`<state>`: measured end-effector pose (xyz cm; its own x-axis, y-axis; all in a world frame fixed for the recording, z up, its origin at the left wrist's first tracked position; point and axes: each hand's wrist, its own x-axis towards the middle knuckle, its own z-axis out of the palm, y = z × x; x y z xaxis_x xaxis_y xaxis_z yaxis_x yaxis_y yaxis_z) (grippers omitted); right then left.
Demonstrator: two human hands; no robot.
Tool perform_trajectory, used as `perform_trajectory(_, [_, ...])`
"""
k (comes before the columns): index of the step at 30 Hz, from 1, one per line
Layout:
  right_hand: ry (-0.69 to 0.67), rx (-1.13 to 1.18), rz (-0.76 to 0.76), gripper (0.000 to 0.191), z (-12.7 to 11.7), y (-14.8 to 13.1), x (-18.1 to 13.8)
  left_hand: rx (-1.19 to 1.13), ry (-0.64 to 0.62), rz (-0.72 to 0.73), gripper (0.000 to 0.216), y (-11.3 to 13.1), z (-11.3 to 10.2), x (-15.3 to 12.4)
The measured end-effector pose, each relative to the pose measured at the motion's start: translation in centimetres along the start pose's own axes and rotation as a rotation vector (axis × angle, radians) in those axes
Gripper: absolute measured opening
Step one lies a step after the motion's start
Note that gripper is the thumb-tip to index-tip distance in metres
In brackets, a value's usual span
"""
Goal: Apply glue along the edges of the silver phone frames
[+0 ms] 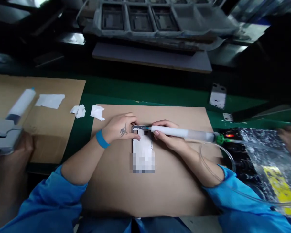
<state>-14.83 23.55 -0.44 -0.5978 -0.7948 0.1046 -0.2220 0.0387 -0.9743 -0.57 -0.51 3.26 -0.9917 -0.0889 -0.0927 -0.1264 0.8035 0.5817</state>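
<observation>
- A dim workshop holds a green worktop with a brown cardboard sheet laid under both hands. Grey moulded trays stand well beyond them.
- The left hand, with a blue wristband at the wrist, is curled over the upper left corner of a white phone frame. Its thumb lies on the frame's face.
- The phone frame lies flat on the cardboard, between the two hands. Its lower part is blurred, so any writing there cannot be read.
- The right hand pinches a white syringe near its tip, which touches the frame's top edge.
- A green fitting behind the right hand joins the syringe to a clear tube, which loops over the right forearm.
- White paper scraps lie just beyond the left hand.
- Left of the left hand, a co-worker's hand grips a grey dispensing gun.
- Right of the right hand, another person's hand rests on a plastic bag. The bag's yellow label is too blurred to read.
</observation>
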Motion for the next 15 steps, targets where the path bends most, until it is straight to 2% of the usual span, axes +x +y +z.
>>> perform_trajectory(6, [0.028, -0.081, 0.039, 0.047, 0.5, 0.0, -0.1, -0.034, 0.039, 0.035, 0.064, 0.1, 0.8, 0.1])
perform_trajectory(11, [-0.009, -0.134, -0.014, 0.033, 0.4, -0.7, 0.0, -0.032, 0.012, 0.099, 0.056, 0.0, 1.3, 0.2])
perform_trajectory(15, [-0.046, -0.174, -0.017, 0.026, 0.5, -1.5, 0.0, -0.061, 0.006, 0.142, 0.062, -0.4, 1.4, 0.4])
